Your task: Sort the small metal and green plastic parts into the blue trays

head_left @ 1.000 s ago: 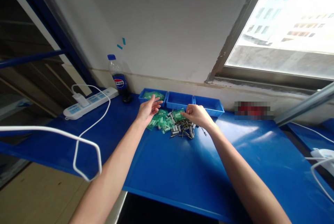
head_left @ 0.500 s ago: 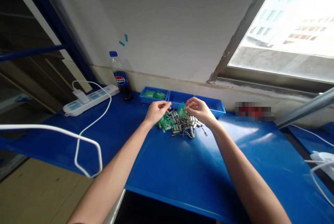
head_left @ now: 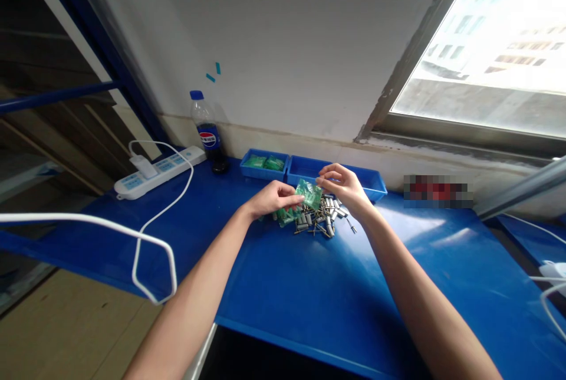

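Observation:
A small green plastic bag (head_left: 309,193) is stretched out above a pile of metal parts. My left hand (head_left: 273,198) pinches its left edge between thumb and fingers. At the upper right edge of the bag, the closed fingertips of my right hand (head_left: 344,185) hold it too. Below lie loose metal pins and grey cylindrical pieces (head_left: 328,222), heaped on the blue table (head_left: 287,285). More green bags (head_left: 288,216) lie at the left of the heap, partly hidden by my left hand and the held bag.
Behind the heap stand a small blue bin (head_left: 247,171) with green bags (head_left: 273,163) inside and a longer blue bin (head_left: 374,185). A cola bottle (head_left: 210,138), a white power strip (head_left: 163,172) and its white cable (head_left: 137,250) are on the left. A blurred red object (head_left: 435,191) sits at right.
My left hand has moved right and taken hold of the green bag's left edge. The bag, bunched at my right fingertips before, now lies flatter between both hands.

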Available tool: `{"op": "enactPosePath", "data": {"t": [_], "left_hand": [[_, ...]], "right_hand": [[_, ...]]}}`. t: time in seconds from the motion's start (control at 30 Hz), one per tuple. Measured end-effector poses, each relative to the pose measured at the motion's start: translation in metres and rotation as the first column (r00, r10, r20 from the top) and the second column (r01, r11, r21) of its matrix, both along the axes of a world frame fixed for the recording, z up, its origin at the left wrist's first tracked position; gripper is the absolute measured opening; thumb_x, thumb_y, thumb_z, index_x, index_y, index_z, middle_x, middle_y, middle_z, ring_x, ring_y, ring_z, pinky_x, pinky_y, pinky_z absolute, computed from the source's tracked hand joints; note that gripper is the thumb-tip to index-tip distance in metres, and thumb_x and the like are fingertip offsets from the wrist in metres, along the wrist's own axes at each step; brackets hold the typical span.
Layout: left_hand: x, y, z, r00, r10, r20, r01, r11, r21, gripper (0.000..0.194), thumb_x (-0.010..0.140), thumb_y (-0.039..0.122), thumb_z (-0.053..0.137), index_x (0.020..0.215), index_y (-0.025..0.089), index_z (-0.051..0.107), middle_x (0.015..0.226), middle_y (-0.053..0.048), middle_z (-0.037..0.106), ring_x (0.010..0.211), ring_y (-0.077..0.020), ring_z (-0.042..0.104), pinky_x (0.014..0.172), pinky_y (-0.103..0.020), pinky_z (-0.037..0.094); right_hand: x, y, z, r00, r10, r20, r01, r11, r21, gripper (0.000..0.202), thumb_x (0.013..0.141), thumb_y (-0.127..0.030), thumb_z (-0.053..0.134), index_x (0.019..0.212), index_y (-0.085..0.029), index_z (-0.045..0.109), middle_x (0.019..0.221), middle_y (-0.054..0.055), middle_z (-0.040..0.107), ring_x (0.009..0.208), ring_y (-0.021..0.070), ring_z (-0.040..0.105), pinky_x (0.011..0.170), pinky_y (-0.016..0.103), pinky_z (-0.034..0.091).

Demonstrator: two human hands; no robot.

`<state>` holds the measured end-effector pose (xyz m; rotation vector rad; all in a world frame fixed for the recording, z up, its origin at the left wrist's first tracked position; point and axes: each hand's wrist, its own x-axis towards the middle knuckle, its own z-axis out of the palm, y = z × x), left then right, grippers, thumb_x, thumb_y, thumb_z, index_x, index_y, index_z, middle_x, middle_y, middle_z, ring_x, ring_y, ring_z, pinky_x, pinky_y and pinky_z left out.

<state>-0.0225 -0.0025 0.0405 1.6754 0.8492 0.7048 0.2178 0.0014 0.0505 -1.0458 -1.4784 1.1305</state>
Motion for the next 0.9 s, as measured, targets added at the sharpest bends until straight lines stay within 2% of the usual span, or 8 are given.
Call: {"op": "enactPosePath", "data": {"t": [0.13, 0.23, 0.3, 0.37, 0.47, 0.6, 0.77, 0.9], "left_hand": [[-0.003, 0.007, -0.003, 0.981, 0.175, 0.080, -0.172, 0.984, -0.038, 0.042, 0.080, 0.053, 0.079, 0.072, 0.013, 0.075, 0.066, -0.004, 0.070, 0.055, -0.0094, 0.055, 0.053, -0.021, 0.041], [-0.006, 0.016, -0.011, 0.842, 0.480, 0.247, -0.469, 0.877, -0.104, 0.047, 0.079, 0.060, 0.078, 0.082, 0.013, 0.078, 0.074, -0.006, 0.074, 0.057, -0.0088, 0.059, 0.055, -0.020, 0.045], [-0.008, 0.021, -0.015, 0.773, 0.594, 0.223, -0.567, 0.805, -0.175, 0.057, 0.083, 0.068, 0.069, 0.093, 0.013, 0.080, 0.080, -0.010, 0.077, 0.057, -0.0105, 0.063, 0.056, -0.021, 0.047], [-0.009, 0.022, -0.016, 0.775, 0.622, 0.111, -0.609, 0.782, -0.132, 0.063, 0.088, 0.072, 0.059, 0.095, 0.013, 0.080, 0.079, -0.012, 0.078, 0.057, -0.0138, 0.066, 0.055, -0.023, 0.049], [-0.010, 0.018, -0.015, 0.790, 0.609, -0.074, -0.587, 0.786, 0.192, 0.052, 0.092, 0.062, 0.058, 0.085, 0.016, 0.080, 0.080, -0.011, 0.079, 0.066, -0.0202, 0.073, 0.065, -0.029, 0.055], [-0.011, 0.008, -0.013, 0.710, 0.625, -0.324, -0.366, 0.721, 0.588, 0.025, 0.082, 0.041, 0.072, 0.097, 0.023, 0.083, 0.105, -0.008, 0.081, 0.103, -0.0303, 0.074, 0.091, -0.036, 0.056], [-0.016, 0.006, -0.018, 0.655, 0.561, -0.506, -0.219, 0.782, 0.583, 0.048, 0.076, 0.045, 0.078, 0.121, 0.028, 0.079, 0.117, -0.009, 0.079, 0.109, -0.0355, 0.073, 0.094, -0.041, 0.057], [-0.016, 0.009, -0.020, 0.686, 0.561, -0.463, -0.219, 0.767, 0.604, 0.040, 0.081, 0.039, 0.075, 0.118, 0.026, 0.080, 0.114, -0.012, 0.079, 0.105, -0.0349, 0.074, 0.095, -0.041, 0.056]], "right_hand": [[0.004, 0.004, -0.001, 0.995, -0.075, 0.062, 0.075, 0.997, -0.010, 0.034, 0.076, -0.046, 0.083, 0.091, -0.021, 0.067, 0.078, 0.003, 0.071, 0.075, 0.0209, 0.072, 0.066, 0.030, 0.056], [0.007, 0.005, 0.000, 0.990, -0.080, 0.119, 0.079, 0.997, 0.017, 0.028, 0.079, -0.042, 0.079, 0.091, -0.021, 0.067, 0.076, 0.003, 0.073, 0.074, 0.0213, 0.074, 0.064, 0.029, 0.054], [0.007, 0.005, 0.000, 0.987, -0.068, 0.147, 0.064, 0.997, 0.030, 0.024, 0.080, -0.039, 0.077, 0.092, -0.021, 0.067, 0.076, 0.004, 0.074, 0.074, 0.0214, 0.074, 0.066, 0.029, 0.054], [0.006, 0.004, 0.000, 0.984, -0.049, 0.173, 0.043, 0.998, 0.039, 0.022, 0.080, -0.037, 0.077, 0.092, -0.021, 0.068, 0.076, 0.003, 0.075, 0.074, 0.0215, 0.075, 0.067, 0.030, 0.055], [0.003, 0.003, 0.000, 0.970, -0.019, 0.243, 0.006, 0.998, 0.055, 0.019, 0.082, -0.035, 0.075, 0.092, -0.021, 0.068, 0.077, 0.004, 0.075, 0.074, 0.0221, 0.075, 0.069, 0.031, 0.055], [0.000, 0.000, 0.001, 0.938, 0.041, 0.345, -0.065, 0.996, 0.059, 0.019, 0.084, -0.034, 0.072, 0.098, -0.021, 0.071, 0.081, 0.004, 0.078, 0.076, 0.0224, 0.075, 0.072, 0.032, 0.057], [-0.003, -0.003, 0.000, 0.922, 0.128, 0.364, -0.153, 0.988, 0.039, 0.021, 0.087, -0.036, 0.071, 0.102, -0.021, 0.072, 0.086, 0.005, 0.078, 0.079, 0.0226, 0.076, 0.073, 0.033, 0.058], [-0.003, -0.003, -0.002, 0.923, 0.147, 0.356, -0.170, 0.985, 0.036, 0.020, 0.088, -0.036, 0.070, 0.101, -0.022, 0.073, 0.086, 0.004, 0.078, 0.080, 0.0228, 0.076, 0.074, 0.033, 0.059]]}}
